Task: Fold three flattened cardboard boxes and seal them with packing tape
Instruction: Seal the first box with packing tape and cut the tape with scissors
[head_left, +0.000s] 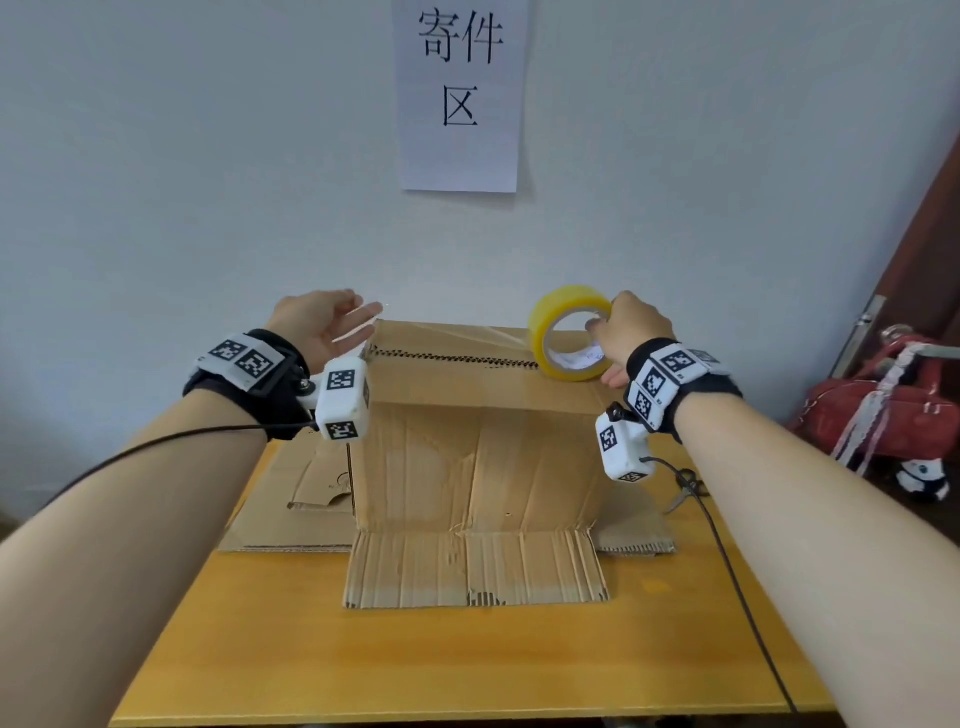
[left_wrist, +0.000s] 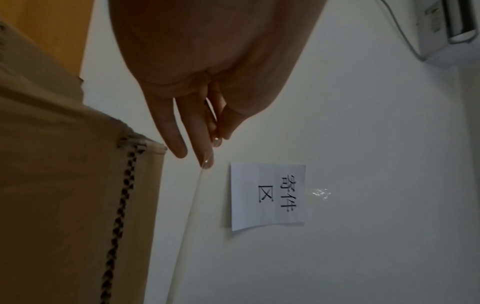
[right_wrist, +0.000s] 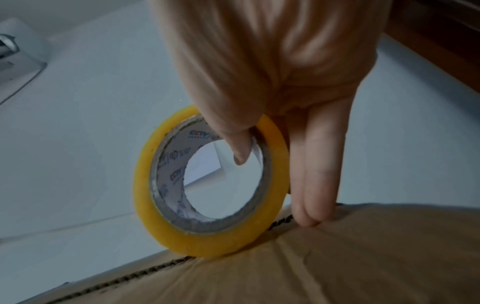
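A brown cardboard box (head_left: 478, 457) stands on the wooden table (head_left: 415, 665) with its top flaps closed along a seam. My right hand (head_left: 605, 338) grips a yellow tape roll (head_left: 540, 322) standing on edge at the right end of the seam. In the right wrist view the thumb is hooked inside the roll (right_wrist: 145, 185) and the fingers (right_wrist: 311, 195) press down on the box (right_wrist: 337, 257). A clear tape strip (head_left: 457, 332) runs left above the seam. My left hand (head_left: 363, 317) pinches its end just past the box's top left corner, and the left wrist view shows the strip (left_wrist: 189, 216) hanging from the fingertips (left_wrist: 207, 158).
Flattened cardboard (head_left: 275, 519) lies under and behind the box. Scissors (head_left: 685, 491) rest at the table's right edge, with a red bag (head_left: 878, 410) beyond. A paper sign (head_left: 460, 93) hangs on the wall close behind. Cables trail from both wrists.
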